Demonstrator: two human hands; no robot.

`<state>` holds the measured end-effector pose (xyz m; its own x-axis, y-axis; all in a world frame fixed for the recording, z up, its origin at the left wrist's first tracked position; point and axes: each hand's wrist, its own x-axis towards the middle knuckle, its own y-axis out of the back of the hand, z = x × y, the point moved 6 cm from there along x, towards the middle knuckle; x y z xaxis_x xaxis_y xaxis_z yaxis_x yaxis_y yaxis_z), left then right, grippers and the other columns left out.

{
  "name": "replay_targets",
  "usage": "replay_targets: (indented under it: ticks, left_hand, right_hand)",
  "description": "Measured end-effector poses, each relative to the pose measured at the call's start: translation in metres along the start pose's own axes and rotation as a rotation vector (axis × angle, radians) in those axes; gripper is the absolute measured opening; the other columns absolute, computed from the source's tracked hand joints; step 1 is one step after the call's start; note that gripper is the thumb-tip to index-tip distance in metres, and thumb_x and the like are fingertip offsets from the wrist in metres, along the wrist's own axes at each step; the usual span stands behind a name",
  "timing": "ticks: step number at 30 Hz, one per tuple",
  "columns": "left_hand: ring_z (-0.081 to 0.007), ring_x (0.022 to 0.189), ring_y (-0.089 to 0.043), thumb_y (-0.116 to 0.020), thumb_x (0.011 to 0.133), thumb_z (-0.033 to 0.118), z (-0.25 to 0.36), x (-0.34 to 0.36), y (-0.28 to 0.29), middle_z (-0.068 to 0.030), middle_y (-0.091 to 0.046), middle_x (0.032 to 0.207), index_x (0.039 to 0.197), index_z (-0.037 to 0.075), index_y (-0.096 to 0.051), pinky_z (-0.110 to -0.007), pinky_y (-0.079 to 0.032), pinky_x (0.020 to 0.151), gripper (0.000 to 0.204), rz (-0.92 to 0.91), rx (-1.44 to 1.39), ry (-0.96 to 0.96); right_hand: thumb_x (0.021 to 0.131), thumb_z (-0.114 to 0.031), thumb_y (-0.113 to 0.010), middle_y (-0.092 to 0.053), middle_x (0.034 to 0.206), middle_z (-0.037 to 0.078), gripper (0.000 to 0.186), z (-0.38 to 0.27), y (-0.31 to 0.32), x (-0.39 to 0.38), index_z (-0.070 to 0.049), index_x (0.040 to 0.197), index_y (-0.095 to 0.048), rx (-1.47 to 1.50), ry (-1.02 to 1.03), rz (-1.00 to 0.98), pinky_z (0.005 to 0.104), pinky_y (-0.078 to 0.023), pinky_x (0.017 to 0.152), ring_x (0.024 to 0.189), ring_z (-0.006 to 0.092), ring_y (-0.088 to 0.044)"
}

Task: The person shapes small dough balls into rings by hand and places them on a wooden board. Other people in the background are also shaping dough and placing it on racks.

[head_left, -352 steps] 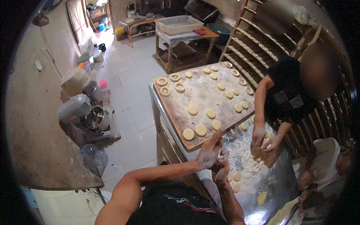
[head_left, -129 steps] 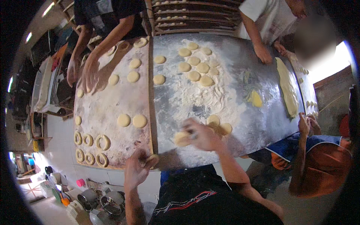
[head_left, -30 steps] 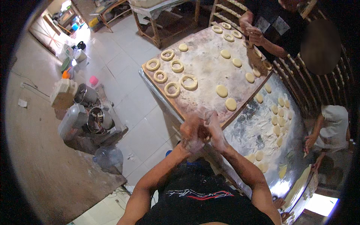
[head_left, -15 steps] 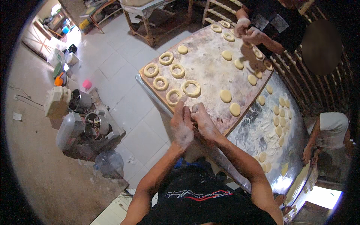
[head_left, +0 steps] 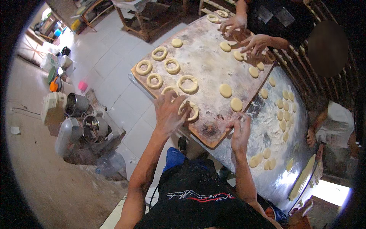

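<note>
Over the near left corner of the floured wooden board (head_left: pixel 207 68), my left hand (head_left: pixel 167 114) has its fingers spread. Its fingertips touch a dough ring (head_left: pixel 194 113) lying flat there. Another dough ring (head_left: pixel 169 90) is partly covered by the same hand. My right hand (head_left: pixel 239 135) hovers at the board's near right edge, loosely bent, fingers apart and holding nothing. Just beyond it is a flat dough disc (head_left: pixel 236 104), with a second dough disc (head_left: pixel 225 90) farther back. More dough rings, such as a large ring (head_left: pixel 188 84), lie along the left side.
Across the board, a co-worker's hands (head_left: pixel 255 45) are over other dough pieces. A floured metal table (head_left: pixel 263 126) with several dough discs stands to the right, another person's arm (head_left: pixel 316 122) beside it. Mixers (head_left: pixel 68 131) and a clear plastic bottle (head_left: pixel 110 164) are on the left.
My hands were together at the board's near edge; they have parted, left hand onto the rings, right hand to the right. Another ring now lies there. The co-worker's hands have lowered and spread.
</note>
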<state>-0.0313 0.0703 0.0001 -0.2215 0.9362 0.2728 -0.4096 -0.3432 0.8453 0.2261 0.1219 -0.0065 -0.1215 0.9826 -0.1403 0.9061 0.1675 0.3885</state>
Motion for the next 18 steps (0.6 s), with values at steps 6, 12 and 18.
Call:
replay_targets:
  ticks: [6, 12, 18]
  left_hand:
    - [-0.0347, 0.104, -0.052, -0.076, 0.067, 0.012, 0.055, 0.009, -0.001, -0.0150, -0.057, 0.105, 0.107, 0.004, -0.057, -0.045, -0.039, 0.092, 0.045, 0.146, -0.344, -0.034]
    - [-0.0344, 0.092, -0.051, -0.069, 0.077, 0.025, 0.237, -0.049, -0.122, -0.0162, -0.056, 0.100, 0.104, 0.005, -0.058, -0.046, -0.039, 0.081, 0.035, -0.440, -0.447, -0.506]
    - [-0.0314, 0.096, -0.051, -0.069, 0.079, 0.034, 0.292, -0.086, -0.166, -0.0141, -0.058, 0.098, 0.099, 0.005, -0.058, -0.045, -0.034, 0.082, 0.036, -0.531, -0.225, -0.510]
  right_hand:
    - [0.091, -0.010, -0.049, -0.061, 0.083, 0.009, 0.015, 0.029, 0.053, -0.071, 0.001, 0.096, -0.058, -0.115, 0.253, 0.323, 0.0283, -0.048, 0.058, 0.073, 0.0149, -0.059]
    - [0.082, -0.003, -0.060, -0.064, 0.088, 0.012, 0.009, 0.082, 0.124, -0.176, -0.001, 0.090, -0.061, -0.326, 0.220, 0.641, 0.0311, -0.046, 0.063, 0.067, 0.0189, -0.057]
    - [0.084, -0.002, -0.058, -0.061, 0.085, 0.011, 0.007, 0.122, 0.190, -0.225, -0.001, 0.090, -0.062, -0.134, -0.114, 0.773, 0.0289, -0.046, 0.065, 0.071, 0.0172, -0.056]
